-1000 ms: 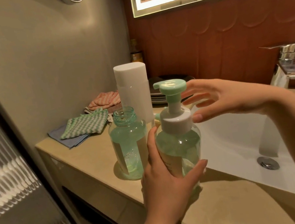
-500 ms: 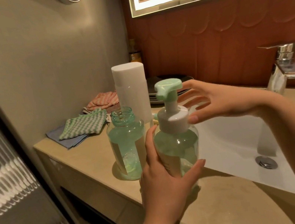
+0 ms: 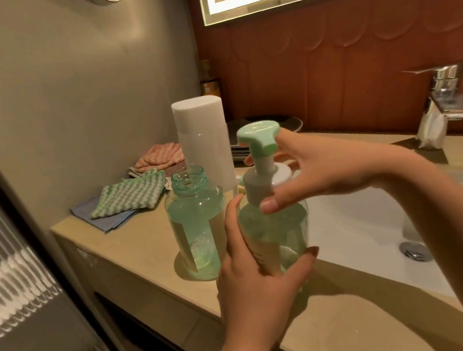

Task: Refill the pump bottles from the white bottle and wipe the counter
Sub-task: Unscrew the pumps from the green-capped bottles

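"Gripping the pump bottle (image 3: 276, 229) low in the centre of the frame, the left hand (image 3: 258, 287) wraps its body; the right hand (image 3: 324, 172) pinches the white collar (image 3: 266, 183) between thumb and fingers."

"What could go wrong?"

"A crooked thread, I'd judge: the collar seats tilted and soap leaks onto the bench (image 3: 132, 247)."

"Anything else?"

"The open bottle (image 3: 198, 223) stands just left, uncapped; a nudge could tip it. The white bottle (image 3: 202, 137) stands behind it."

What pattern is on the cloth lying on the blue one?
Green and white wavy stripes on the cloth; the head view shows it.
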The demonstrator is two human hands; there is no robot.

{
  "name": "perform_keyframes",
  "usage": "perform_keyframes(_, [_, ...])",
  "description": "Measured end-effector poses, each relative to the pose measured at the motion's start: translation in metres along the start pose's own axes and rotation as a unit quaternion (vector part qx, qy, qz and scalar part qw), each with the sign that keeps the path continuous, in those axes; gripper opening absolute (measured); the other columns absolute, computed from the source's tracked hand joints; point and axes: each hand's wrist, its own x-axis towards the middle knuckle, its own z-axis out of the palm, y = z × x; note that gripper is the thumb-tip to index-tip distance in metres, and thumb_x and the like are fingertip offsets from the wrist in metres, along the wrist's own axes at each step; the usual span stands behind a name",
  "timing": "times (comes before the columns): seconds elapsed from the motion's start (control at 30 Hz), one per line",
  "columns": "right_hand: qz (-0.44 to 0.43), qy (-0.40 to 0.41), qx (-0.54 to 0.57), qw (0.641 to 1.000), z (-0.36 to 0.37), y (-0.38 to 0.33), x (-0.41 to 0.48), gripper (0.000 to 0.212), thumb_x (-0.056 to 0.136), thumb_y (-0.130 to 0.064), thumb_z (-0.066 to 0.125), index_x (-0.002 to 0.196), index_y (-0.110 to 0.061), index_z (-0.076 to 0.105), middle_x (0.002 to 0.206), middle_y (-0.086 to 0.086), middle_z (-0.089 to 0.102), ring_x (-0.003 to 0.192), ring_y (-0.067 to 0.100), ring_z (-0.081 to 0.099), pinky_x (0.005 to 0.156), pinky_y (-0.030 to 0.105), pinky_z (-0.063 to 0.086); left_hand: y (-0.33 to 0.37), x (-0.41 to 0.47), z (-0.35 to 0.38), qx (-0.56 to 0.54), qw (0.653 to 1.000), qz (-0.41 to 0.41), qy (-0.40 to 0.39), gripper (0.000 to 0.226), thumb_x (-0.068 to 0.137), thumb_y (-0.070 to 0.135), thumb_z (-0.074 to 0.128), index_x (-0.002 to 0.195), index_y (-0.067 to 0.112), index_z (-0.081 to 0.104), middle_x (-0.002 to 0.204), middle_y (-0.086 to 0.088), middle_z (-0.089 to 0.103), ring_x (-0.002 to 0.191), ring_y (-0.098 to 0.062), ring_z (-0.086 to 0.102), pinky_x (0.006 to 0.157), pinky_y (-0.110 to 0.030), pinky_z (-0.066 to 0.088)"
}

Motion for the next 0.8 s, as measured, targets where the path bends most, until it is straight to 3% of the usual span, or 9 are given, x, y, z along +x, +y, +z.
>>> perform_keyframes(0.07, [0.011, 0.009, 0.013, 1.0, -0.003, 0.01, 0.002, 0.097, 0.05, -0.064, 0.079, 0.13, -0.044, 0.027, 0.129, -0.019, 0.046, 0.115, 0.0, 0.048, 0.097, 0.023, 0.043, 0.0, 0.0, 0.0, 0.008, 1.0, 0.003, -0.003, 0.101, 0.049, 0.071, 0.068, 0.13, 0.068, 0.007, 0.136, 0.018, 0.047, 0.12, -0.008, 0.05, 0.097, -0.042, 0.048])
perform_keyframes(0.13, [0.02, 0.018, 0.015, 1.0, -0.009, 0.018, -0.001, 0.104, 0.047, -0.065, 0.077, 0.136, -0.041, 0.027, 0.133, -0.014, 0.047, 0.12, 0.007, 0.049, 0.102, 0.036, 0.043, 0.0, 0.001, 0.0, 0.01, 1.0, 0.008, -0.003, 0.102, 0.051, 0.073, 0.068, 0.131, 0.066, 0.007, 0.137, 0.018, 0.046, 0.123, -0.008, 0.048, 0.099, -0.043, 0.046])
perform_keyframes(0.23, [0.028, 0.036, 0.006, 0.999, -0.017, 0.024, -0.007, 0.112, 0.041, -0.077, 0.073, 0.136, -0.039, 0.03, 0.133, -0.013, 0.049, 0.119, 0.009, 0.051, 0.102, 0.039, 0.043, 0.0, 0.001, 0.001, 0.014, 1.0, 0.008, 0.001, 0.101, 0.05, 0.072, 0.068, 0.13, 0.068, 0.006, 0.136, 0.02, 0.047, 0.123, -0.006, 0.048, 0.1, -0.042, 0.046])
perform_keyframes(0.3, [0.026, 0.052, 0.005, 0.998, -0.02, 0.024, -0.01, 0.105, 0.044, -0.071, 0.072, 0.135, -0.039, 0.032, 0.133, -0.011, 0.049, 0.118, 0.01, 0.052, 0.102, 0.039, 0.043, 0.0, 0.001, 0.001, 0.017, 1.0, 0.006, 0.003, 0.1, 0.049, 0.072, 0.068, 0.128, 0.069, 0.006, 0.136, 0.021, 0.047, 0.123, -0.006, 0.048, 0.1, -0.042, 0.046])
perform_keyframes(0.47, [0.005, 0.073, -0.025, 0.997, -0.027, 0.015, -0.018, 0.096, 0.049, -0.058, 0.07, 0.135, -0.04, 0.032, 0.133, -0.014, 0.048, 0.118, 0.005, 0.051, 0.103, 0.034, 0.043, 0.0, 0.0, 0.0, 0.018, 1.0, 0.007, 0.004, 0.1, 0.049, 0.071, 0.069, 0.128, 0.068, 0.008, 0.135, 0.021, 0.047, 0.122, -0.007, 0.049, 0.099, -0.042, 0.046])
perform_keyframes(0.57, [-0.024, 0.043, -0.004, 0.999, -0.025, 0.003, -0.018, 0.091, 0.054, -0.059, 0.075, 0.134, -0.039, 0.036, 0.131, -0.018, 0.049, 0.12, 0.001, 0.049, 0.104, 0.03, 0.04, 0.001, 0.0, 0.0, 0.015, 1.0, 0.005, 0.002, 0.1, 0.049, 0.069, 0.07, 0.128, 0.068, 0.008, 0.134, 0.02, 0.049, 0.121, -0.008, 0.049, 0.098, -0.042, 0.047])
perform_keyframes(0.63, [-0.031, 0.016, -0.008, 0.999, -0.015, -0.006, -0.014, 0.074, 0.054, -0.059, 0.073, 0.121, -0.048, 0.041, 0.12, -0.028, 0.051, 0.111, -0.012, 0.049, 0.095, 0.011, 0.039, 0.001, 0.0, 0.0, 0.013, 1.0, 0.002, 0.004, 0.101, 0.048, 0.07, 0.07, 0.129, 0.068, 0.008, 0.132, 0.019, 0.05, 0.119, -0.009, 0.051, 0.095, -0.042, 0.049])
perform_keyframes(0.7, [-0.026, 0.003, -0.045, 0.999, -0.002, -0.013, -0.007, 0.055, 0.051, -0.062, 0.067, 0.1, -0.049, 0.046, 0.102, -0.036, 0.047, 0.091, -0.026, 0.044, 0.076, -0.006, 0.035, 0.001, 0.0, 0.0, 0.014, 1.0, -0.001, 0.006, 0.101, 0.047, 0.072, 0.069, 0.126, 0.071, 0.006, 0.134, 0.019, 0.05, 0.118, -0.008, 0.052, 0.095, -0.039, 0.049])
perform_keyframes(0.8, [-0.044, 0.025, -0.055, 0.997, 0.011, -0.019, -0.001, 0.057, 0.051, -0.061, 0.066, 0.101, -0.041, 0.048, 0.097, -0.032, 0.046, 0.081, -0.026, 0.045, 0.068, -0.006, 0.037, 0.001, 0.0, 0.001, 0.014, 1.0, -0.013, 0.009, 0.099, 0.046, 0.069, 0.069, 0.123, 0.073, 0.007, 0.134, 0.017, 0.049, 0.117, -0.01, 0.051, 0.096, -0.04, 0.048])
